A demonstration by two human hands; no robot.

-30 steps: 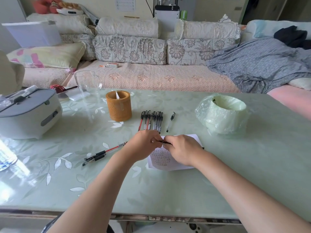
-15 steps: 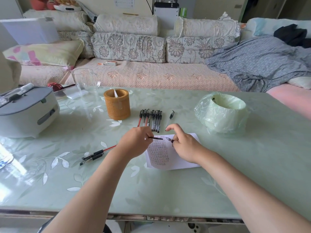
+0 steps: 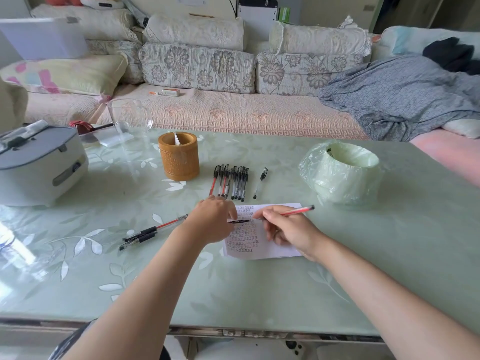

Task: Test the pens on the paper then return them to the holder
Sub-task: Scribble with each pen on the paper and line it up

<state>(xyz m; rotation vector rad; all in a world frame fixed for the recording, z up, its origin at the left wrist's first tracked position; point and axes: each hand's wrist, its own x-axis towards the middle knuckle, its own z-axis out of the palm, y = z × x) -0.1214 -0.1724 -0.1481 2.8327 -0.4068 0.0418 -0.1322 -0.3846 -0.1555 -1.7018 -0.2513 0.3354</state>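
Note:
My right hand grips a red pen over the white paper, which is covered with rows of small marks. My left hand holds a black pen cap at the paper's left edge. A row of several capped pens lies behind the paper, with one more pen set apart to the right. Two pens lie left of my left hand. The brown cylindrical holder stands upright behind the row.
A grey lidded appliance sits at the table's left. A bin lined with a green bag stands at right. A clear glass jug stands behind the holder. A sofa runs along the table's far edge.
My hands pulled apart: the cap came off in my left hand, and my right hand turned the red pen into a writing grip over the paper.

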